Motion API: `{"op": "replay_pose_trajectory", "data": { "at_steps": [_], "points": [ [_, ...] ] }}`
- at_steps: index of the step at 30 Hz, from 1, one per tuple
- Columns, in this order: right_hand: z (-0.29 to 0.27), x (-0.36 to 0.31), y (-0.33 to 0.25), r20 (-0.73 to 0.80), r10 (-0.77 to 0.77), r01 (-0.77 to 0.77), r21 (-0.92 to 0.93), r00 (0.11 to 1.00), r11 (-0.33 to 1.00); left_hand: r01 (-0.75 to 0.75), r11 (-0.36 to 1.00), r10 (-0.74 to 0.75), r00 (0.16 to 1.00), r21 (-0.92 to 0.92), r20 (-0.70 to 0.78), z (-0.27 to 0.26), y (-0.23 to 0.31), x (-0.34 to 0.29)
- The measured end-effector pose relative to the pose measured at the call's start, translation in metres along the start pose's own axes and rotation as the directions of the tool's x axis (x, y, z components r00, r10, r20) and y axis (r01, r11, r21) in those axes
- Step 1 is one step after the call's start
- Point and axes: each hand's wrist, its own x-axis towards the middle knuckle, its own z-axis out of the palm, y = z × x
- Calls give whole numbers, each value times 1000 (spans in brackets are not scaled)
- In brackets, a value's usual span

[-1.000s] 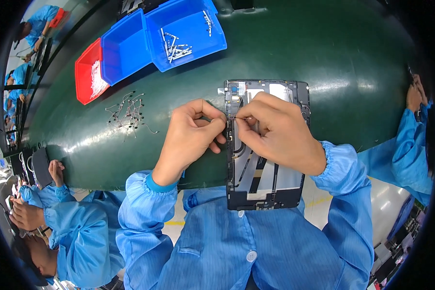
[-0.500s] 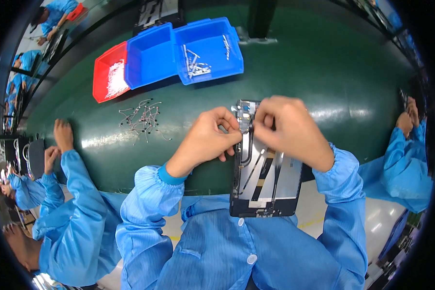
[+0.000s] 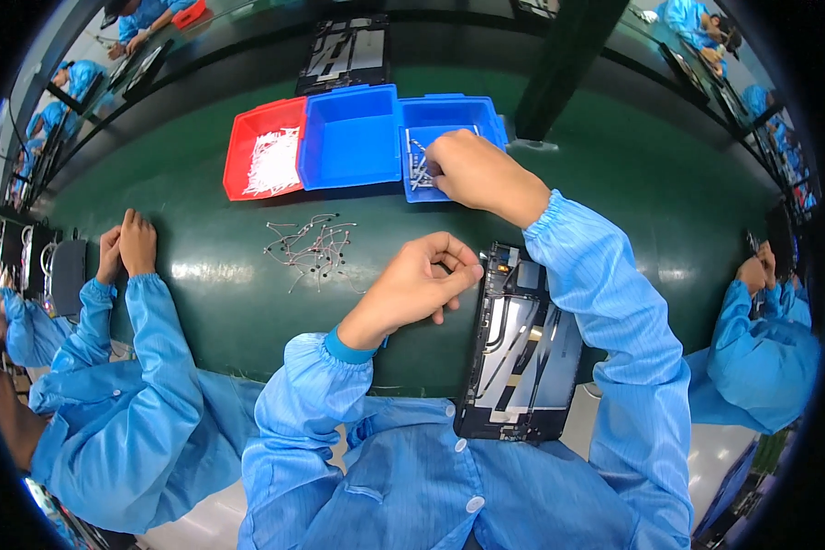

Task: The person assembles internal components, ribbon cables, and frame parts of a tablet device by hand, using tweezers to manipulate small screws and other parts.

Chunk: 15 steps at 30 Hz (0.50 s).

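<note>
Head view shows the dark device frame [image 3: 522,353] lying at the near edge of the green tabletop [image 3: 614,183], partly over the edge. Just left of the frame, the left hand [image 3: 426,280] has its grip closed, fingers curled; whether it pinches anything I cannot tell. Beyond the frame, the right hand [image 3: 467,170] reaches into the right blue bin [image 3: 486,115], fingers pinched among small metal parts [image 3: 419,165]. Loose thin wires [image 3: 313,247] lie left of the frame.

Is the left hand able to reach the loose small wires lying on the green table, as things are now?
Probably yes. The left hand rests curled beside the tablet frame, and the small wires lie just to its left on the green table, with nothing between them. The right hand is away in the blue bin.
</note>
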Motion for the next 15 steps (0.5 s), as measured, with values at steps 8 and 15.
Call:
{"op": "replay_pose_trajectory", "data": {
  "at_steps": [8, 15],
  "points": [
    [-19, -5, -7, 32, -23, 20, 108, 999, 994, -52, 998, 49, 997, -37, -65, -15, -1, 1],
    [-31, -21, -13, -202, -60, 93, 159, 978, 983, -179, 981, 150, 945, -74, -292, -18, -1, 1]
  ]
}}
